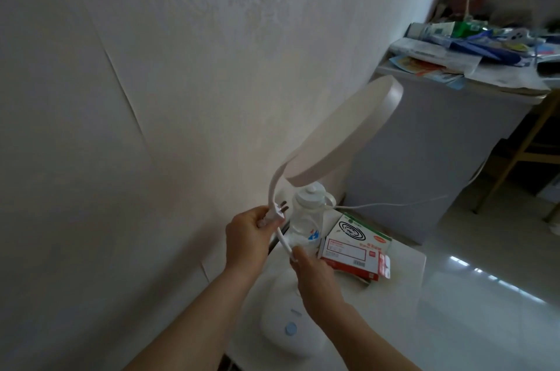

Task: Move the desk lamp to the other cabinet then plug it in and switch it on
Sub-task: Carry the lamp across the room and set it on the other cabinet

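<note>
A: Where does the lamp point(342, 134) stand?

B: Its base point(285, 325), with a blue button point(79, 329)... no, the button point(291, 329) sits on the base, which rests on the low white cabinet point(403, 273) by the wall point(151, 98). The round head tilts up over a bottle point(306, 213) and a box point(354, 246).

A: And the hands?

B: The left hand point(247, 237) is closed round the plug point(277, 213), prongs pointing up and right. The right hand point(315, 276) pinches the cord point(285, 243) just below it.

A: Anything else?

B: A taller cabinet point(424, 158) behind carries a heap of papers point(448, 58).
</note>
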